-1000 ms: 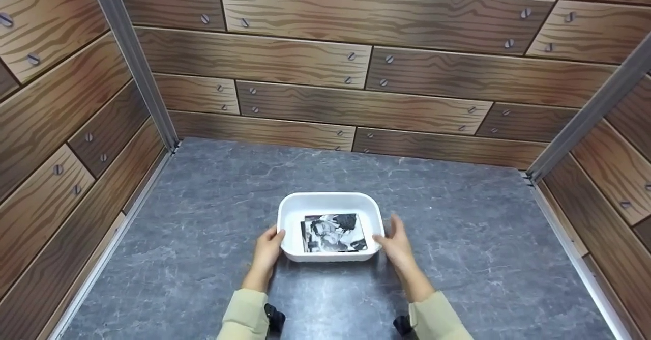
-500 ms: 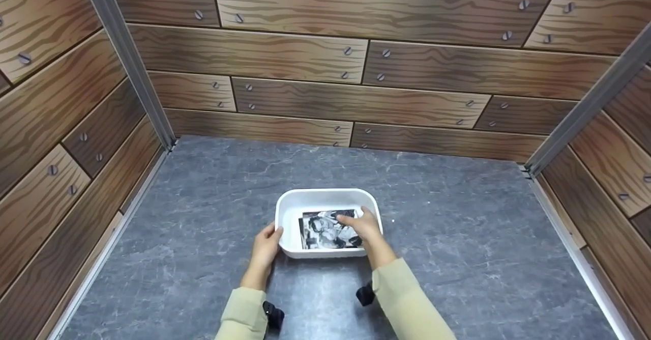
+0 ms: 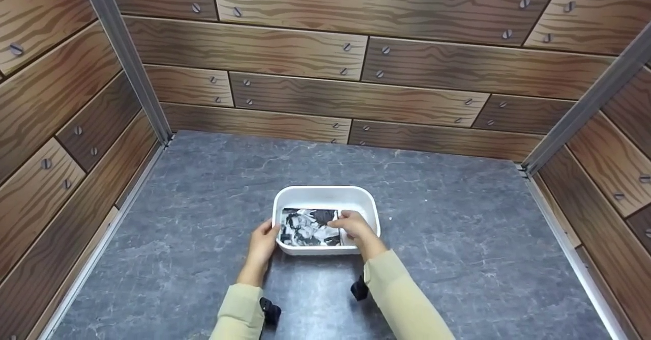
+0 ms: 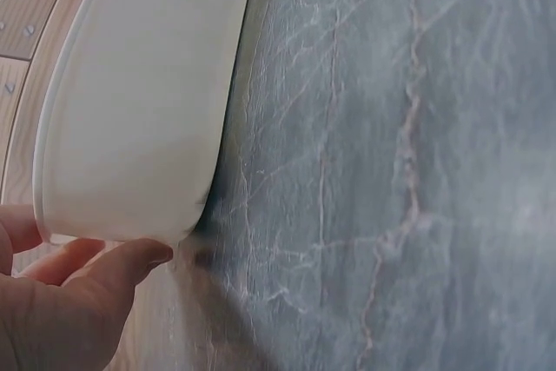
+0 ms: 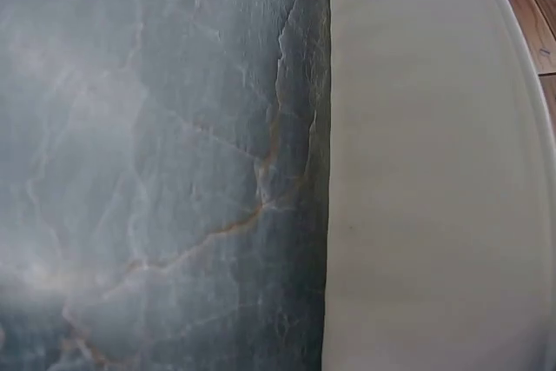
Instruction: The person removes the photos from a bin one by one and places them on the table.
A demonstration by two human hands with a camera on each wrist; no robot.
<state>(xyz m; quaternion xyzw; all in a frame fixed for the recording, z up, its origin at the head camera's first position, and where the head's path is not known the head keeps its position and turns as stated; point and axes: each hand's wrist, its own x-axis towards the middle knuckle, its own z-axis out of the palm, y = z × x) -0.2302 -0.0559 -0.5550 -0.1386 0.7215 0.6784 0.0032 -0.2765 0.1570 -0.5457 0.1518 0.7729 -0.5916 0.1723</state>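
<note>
1. My left hand (image 3: 261,246) grips the left end of the white rectangular tub (image 3: 315,251).
2. The tub looks light and stiff; its rim should hold well.
3. The black-and-white photo (image 3: 305,229) is inside, towards the left: probably light, thin, easily creased, best taken by its edges.
4. My right hand (image 3: 357,229) has bent fingers at the photo's right side; whether they pinch it, I cannot tell.

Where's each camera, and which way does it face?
Head: head-worn, looking forward and down at the white tub; left hand, right hand and sleeves show.
Left wrist: on that wrist, looking along tub and grey surface; left hand shows.
Right wrist: on that wrist, facing tub and grey surface; no hand clearly shows.
Shared: both wrist views show the tub's outer wall.
</note>
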